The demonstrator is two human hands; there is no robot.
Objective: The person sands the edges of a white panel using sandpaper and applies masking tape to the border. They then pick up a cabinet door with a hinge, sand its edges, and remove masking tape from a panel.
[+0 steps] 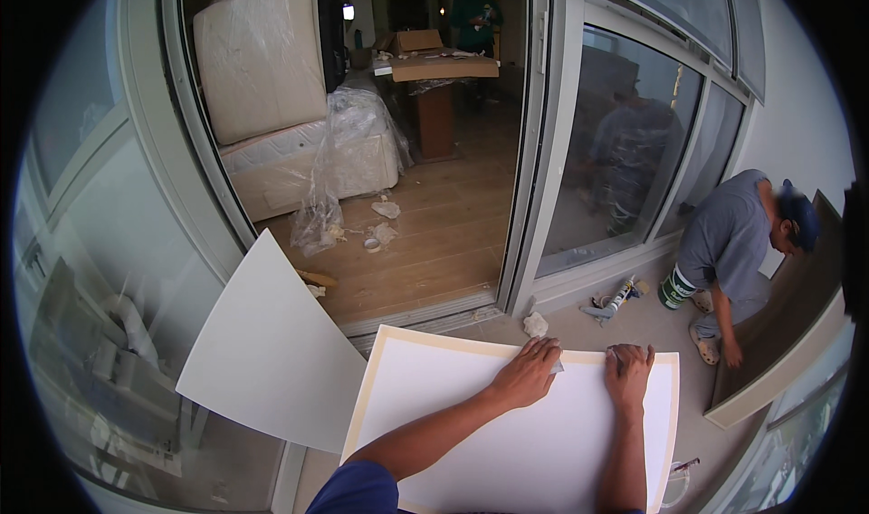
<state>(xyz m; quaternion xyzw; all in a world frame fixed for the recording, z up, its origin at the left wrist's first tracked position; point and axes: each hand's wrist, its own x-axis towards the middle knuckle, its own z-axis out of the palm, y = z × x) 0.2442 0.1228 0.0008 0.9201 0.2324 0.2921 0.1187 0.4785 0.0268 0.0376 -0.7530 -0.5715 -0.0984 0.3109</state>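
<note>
A white panel (pixel 507 433) with a tan tape-like border lies in front of me. My left hand (pixel 529 371) is closed at its far edge, with a small grey flat piece (pixel 557 366) showing beside the fingertips. Farther right along that edge, my right hand (pixel 629 375) has its fingers curled over the border, gripping the panel. Both forearms reach across the white surface. A second, plain white panel (pixel 272 351) stands tilted to the left, its lower right side close to the taped one.
At right a co-worker (pixel 729 233) bends over a brown wooden unit (pixel 787 310), beside a green-and-white bucket (pixel 677 288). A caulking gun (pixel 615 301) and crumpled paper (pixel 535 324) lie on the floor. Beyond the sliding door frame (pixel 534 152) are a plastic-wrapped mattress (pixel 308 166), a cardboard-topped table (pixel 444 68) and another person (pixel 475 16).
</note>
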